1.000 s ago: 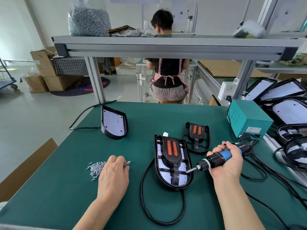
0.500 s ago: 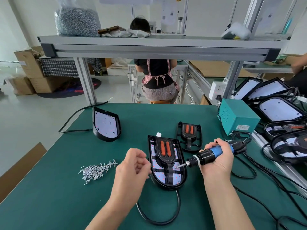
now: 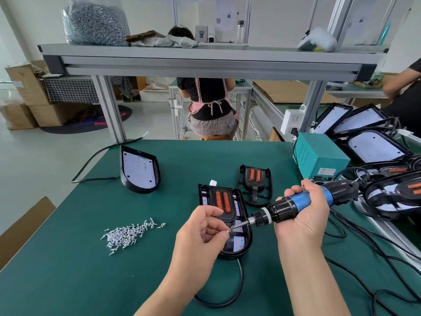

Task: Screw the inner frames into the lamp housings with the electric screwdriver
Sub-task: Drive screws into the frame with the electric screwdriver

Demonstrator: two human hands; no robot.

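Our left hand (image 3: pixel 202 231) has left the pile of screws (image 3: pixel 129 234) and now hovers over the lamp housing (image 3: pixel 247 241), thumb and forefinger pinching a single screw (image 3: pixel 228 231) at the bit tip of the electric screwdriver (image 3: pixel 293 205). Our right hand (image 3: pixel 305 217) stays wrapped round the driver's barrel. The inner frame (image 3: pixel 222 201) sits in the housing on the tabletop (image 3: pixel 68 258). We judge the screw is being loaded, and driving comes next.

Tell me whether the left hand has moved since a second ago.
Yes. The left hand has left the screw pile and gone right, over the lamp housing, pinching a screw at the tip of the electric screwdriver.
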